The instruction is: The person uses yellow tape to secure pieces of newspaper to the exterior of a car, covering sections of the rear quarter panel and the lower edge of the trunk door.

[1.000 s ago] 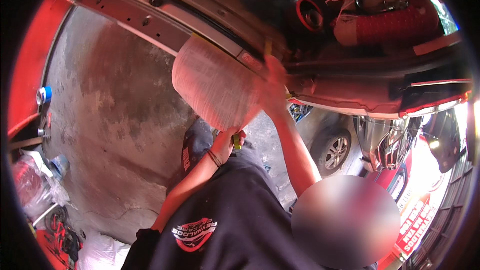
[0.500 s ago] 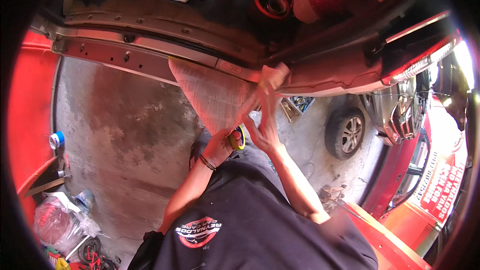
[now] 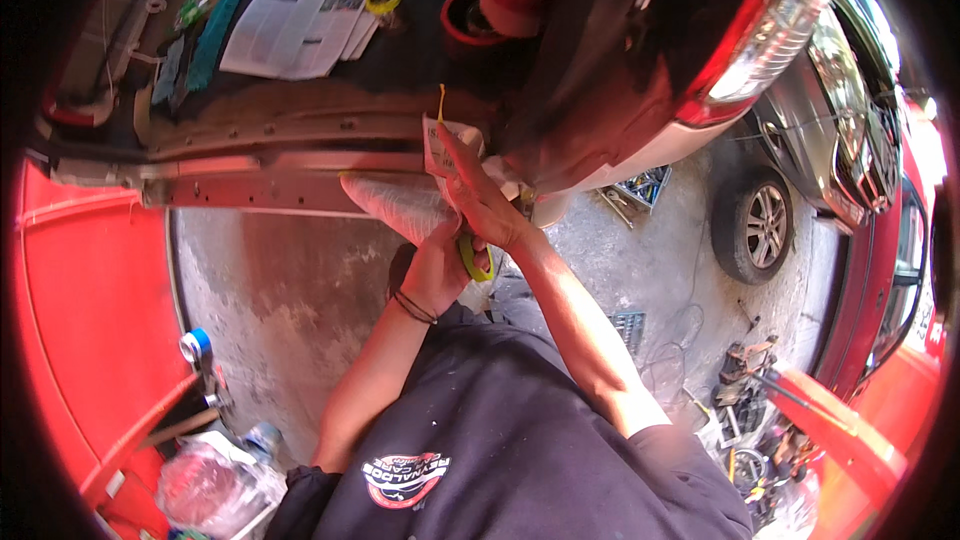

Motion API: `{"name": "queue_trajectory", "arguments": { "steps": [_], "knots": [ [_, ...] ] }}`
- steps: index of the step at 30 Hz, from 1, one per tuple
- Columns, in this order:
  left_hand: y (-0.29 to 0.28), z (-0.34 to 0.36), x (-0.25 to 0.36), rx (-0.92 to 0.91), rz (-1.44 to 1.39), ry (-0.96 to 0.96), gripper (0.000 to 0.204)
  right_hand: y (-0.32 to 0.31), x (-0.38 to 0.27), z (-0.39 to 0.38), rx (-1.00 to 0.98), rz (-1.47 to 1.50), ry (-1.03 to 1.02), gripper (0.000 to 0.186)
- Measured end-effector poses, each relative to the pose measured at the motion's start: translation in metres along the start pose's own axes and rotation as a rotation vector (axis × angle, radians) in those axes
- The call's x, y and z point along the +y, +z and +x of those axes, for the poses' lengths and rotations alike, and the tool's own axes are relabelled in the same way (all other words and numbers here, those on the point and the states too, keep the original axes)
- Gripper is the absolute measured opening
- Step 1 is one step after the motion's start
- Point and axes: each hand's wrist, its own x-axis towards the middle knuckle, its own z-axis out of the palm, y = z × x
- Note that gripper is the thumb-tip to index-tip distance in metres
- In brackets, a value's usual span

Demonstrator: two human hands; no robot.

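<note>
My left hand (image 3: pixel 440 265) is closed round a yellow-green tape roll (image 3: pixel 467 258) and is against the lower corner of a newspaper sheet (image 3: pixel 385 198). That sheet hangs along the car's rear sill (image 3: pixel 300 180). My right hand (image 3: pixel 490 205) has its fingers stretched out flat against a raised newspaper flap (image 3: pixel 437 152), just above the left hand. From the top of this flap a thin yellow strip (image 3: pixel 442 103) sticks up. The right thumb is hard to make out.
In the car's cargo area lie more newspaper (image 3: pixel 275 30), a yellow-lidded jar (image 3: pixel 384 0) and a red-rimmed round container (image 3: pixel 468 35). A loose wheel (image 3: pixel 765 225) and a tool tray (image 3: pixel 640 185) are on the floor at right. A plastic bag (image 3: pixel 205 485) lies at lower left.
The view has swung toward the right. My right hand has come closer to my left and now lies against a raised newspaper flap; the sheet looks more folded.
</note>
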Motion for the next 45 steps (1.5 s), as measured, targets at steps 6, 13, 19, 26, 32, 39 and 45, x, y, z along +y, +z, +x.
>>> {"name": "queue_trajectory", "arguments": {
  "steps": [6,13,19,26,32,39,45],
  "knots": [
    [0.066,0.058,0.062,0.063,0.425,-0.095,0.039,-0.01,-0.119,-0.028,0.263,-0.418,-0.062,0.081],
    [0.041,0.109,0.131,-0.107,0.504,-0.619,0.07,0.096,-0.056,-0.161,1.194,-0.076,0.231,0.091],
    [0.084,0.054,0.142,-0.143,1.026,-0.498,0.059,0.15,0.051,-0.115,1.426,0.303,0.203,0.108],
    [0.096,-0.084,0.167,-0.356,2.177,0.589,0.031,0.185,0.07,-0.083,1.594,0.983,0.143,0.109],
    [-0.027,0.057,0.22,-0.006,2.572,0.657,0.034,0.2,0.047,-0.092,1.78,0.927,-0.069,0.108],
    [-0.068,0.153,0.307,-0.119,2.898,1.001,0.038,0.24,0.015,-0.088,1.644,0.226,0.1,0.111],
    [-0.14,-0.005,0.246,0.224,2.04,0.152,0.043,0.262,0.033,-0.071,1.545,-0.447,0.523,0.099]
  ]
}}
